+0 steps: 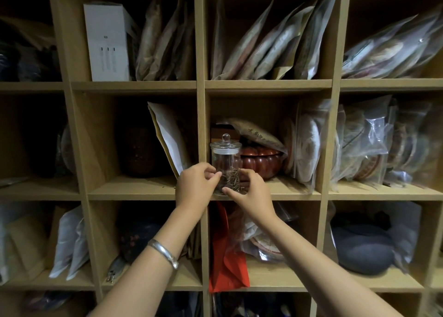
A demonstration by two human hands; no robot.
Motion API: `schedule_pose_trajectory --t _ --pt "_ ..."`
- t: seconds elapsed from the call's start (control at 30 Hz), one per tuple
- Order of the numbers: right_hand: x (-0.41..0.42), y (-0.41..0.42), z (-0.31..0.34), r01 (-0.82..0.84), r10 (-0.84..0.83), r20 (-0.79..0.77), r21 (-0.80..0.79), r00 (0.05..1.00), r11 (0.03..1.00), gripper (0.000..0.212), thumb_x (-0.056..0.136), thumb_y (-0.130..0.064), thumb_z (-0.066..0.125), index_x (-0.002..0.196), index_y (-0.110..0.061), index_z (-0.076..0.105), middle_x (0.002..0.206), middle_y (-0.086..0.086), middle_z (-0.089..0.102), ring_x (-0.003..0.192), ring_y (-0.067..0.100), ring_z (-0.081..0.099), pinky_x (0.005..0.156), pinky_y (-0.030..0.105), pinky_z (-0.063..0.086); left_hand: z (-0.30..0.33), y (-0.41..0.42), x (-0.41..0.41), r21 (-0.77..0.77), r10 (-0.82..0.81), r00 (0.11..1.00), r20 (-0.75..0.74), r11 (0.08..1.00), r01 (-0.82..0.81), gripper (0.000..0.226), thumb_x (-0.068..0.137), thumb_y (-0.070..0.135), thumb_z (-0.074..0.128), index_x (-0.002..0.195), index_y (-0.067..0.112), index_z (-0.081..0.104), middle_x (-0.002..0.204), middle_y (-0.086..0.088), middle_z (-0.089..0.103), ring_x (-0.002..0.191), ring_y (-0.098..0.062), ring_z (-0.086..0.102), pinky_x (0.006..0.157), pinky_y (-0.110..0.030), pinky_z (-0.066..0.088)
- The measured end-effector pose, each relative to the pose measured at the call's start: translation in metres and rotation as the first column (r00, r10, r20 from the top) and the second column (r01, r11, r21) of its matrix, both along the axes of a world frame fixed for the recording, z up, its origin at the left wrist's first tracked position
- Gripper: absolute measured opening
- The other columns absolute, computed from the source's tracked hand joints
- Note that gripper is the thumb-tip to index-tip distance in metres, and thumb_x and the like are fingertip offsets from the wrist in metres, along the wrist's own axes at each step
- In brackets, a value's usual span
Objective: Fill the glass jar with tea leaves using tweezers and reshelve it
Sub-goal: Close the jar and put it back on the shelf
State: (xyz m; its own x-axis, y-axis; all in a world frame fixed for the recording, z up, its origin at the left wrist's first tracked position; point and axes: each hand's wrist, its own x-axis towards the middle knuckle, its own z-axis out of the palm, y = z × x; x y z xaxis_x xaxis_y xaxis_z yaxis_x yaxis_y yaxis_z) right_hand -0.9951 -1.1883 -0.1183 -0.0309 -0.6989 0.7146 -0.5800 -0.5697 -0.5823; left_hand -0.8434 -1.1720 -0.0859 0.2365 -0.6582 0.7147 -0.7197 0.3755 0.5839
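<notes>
A small glass jar (225, 159) with a knobbed glass lid stands upright at the front left of a middle shelf compartment (287, 192). Brown tea leaves fill its lower part. My left hand (195, 187) holds the jar's left side with curled fingers. My right hand (250, 193) grips its right side and base, thumb across the front. A silver bangle (163, 253) sits on my left wrist. No tweezers are in view.
Behind the jar sits a reddish pumpkin-shaped wooden box (261, 161) with a paper packet on it. Bagged tea cakes (311, 144) lean at the compartment's right. A wooden divider (202, 125) stands just left of the jar. A red sheet (227, 252) hangs in the compartment below.
</notes>
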Motion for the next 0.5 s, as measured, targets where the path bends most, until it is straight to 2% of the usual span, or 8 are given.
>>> schedule_pose_trajectory --t 0.1,0.17,0.23,0.3,0.4,0.5 --pt "0.003 -0.003 0.002 0.006 -0.006 -0.011 0.016 1.0 1.0 0.071 0.071 -0.047 0.077 0.131 -0.017 0.051 0.121 -0.003 0.058 0.108 0.008 0.055 0.09 0.021 0.045 0.001 -0.002 0.003 0.05 -0.075 0.994 -0.083 0.996 0.079 0.011 0.079 0.03 0.079 0.085 0.023 0.072 0.067 0.014 0.066 0.07 0.003 0.062 0.061 -0.016 0.045" --pt "0.005 -0.007 0.002 0.007 -0.007 -0.012 0.025 1.0 1.0 0.071 0.071 -0.045 0.078 0.13 -0.016 0.052 0.12 -0.003 0.06 0.108 0.009 0.057 0.092 0.024 0.047 0.002 -0.006 0.004 0.055 -0.077 0.992 -0.104 0.995 0.083 0.011 0.079 0.029 0.08 0.081 0.024 0.07 0.064 0.012 0.066 0.067 0.003 0.061 0.058 -0.016 0.043" --pt "0.005 -0.008 0.004 -0.018 0.018 0.022 0.04 1.0 0.999 0.068 0.068 -0.043 0.081 0.124 -0.016 0.054 0.113 -0.005 0.063 0.103 0.008 0.06 0.087 0.023 0.051 0.002 -0.009 0.006 0.056 -0.083 0.992 -0.091 0.995 0.088 0.013 0.079 0.029 0.08 0.076 0.026 0.068 0.061 0.011 0.065 0.065 0.002 0.061 0.056 -0.015 0.039" --pt "0.004 -0.009 0.004 -0.018 0.016 0.026 0.048 1.0 0.999 0.065 0.066 -0.045 0.082 0.117 -0.017 0.052 0.107 -0.006 0.062 0.096 0.005 0.061 0.081 0.019 0.05 0.001 -0.011 0.009 0.087 -0.128 0.989 -0.075 0.987 0.134 0.015 0.081 0.03 0.078 0.073 0.026 0.066 0.061 0.008 0.067 0.064 -0.004 0.065 0.06 -0.023 0.049" --pt "0.003 -0.006 0.005 0.023 -0.02 -0.041 0.065 0.999 0.998 0.072 0.068 -0.051 0.078 0.122 -0.016 0.045 0.114 -0.004 0.055 0.103 0.008 0.054 0.086 0.023 0.048 -0.004 -0.006 0.012 0.152 -0.217 0.973 -0.073 0.962 0.226 0.017 0.088 0.032 0.07 0.074 0.024 0.065 0.062 0.005 0.071 0.064 -0.012 0.07 0.072 -0.039 0.059" --pt "-0.005 0.002 0.001 0.044 -0.041 -0.131 0.022 0.991 0.999 0.064 0.078 -0.053 0.067 0.125 -0.015 0.045 0.118 -0.001 0.051 0.105 0.01 0.05 0.087 0.023 0.044 -0.012 0.003 0.02 0.228 -0.272 0.961 0.041 0.939 0.256 0.02 0.09 0.038 0.065 0.073 0.026 0.065 0.061 0.01 0.07 0.059 -0.005 0.068 0.07 -0.036 0.059"
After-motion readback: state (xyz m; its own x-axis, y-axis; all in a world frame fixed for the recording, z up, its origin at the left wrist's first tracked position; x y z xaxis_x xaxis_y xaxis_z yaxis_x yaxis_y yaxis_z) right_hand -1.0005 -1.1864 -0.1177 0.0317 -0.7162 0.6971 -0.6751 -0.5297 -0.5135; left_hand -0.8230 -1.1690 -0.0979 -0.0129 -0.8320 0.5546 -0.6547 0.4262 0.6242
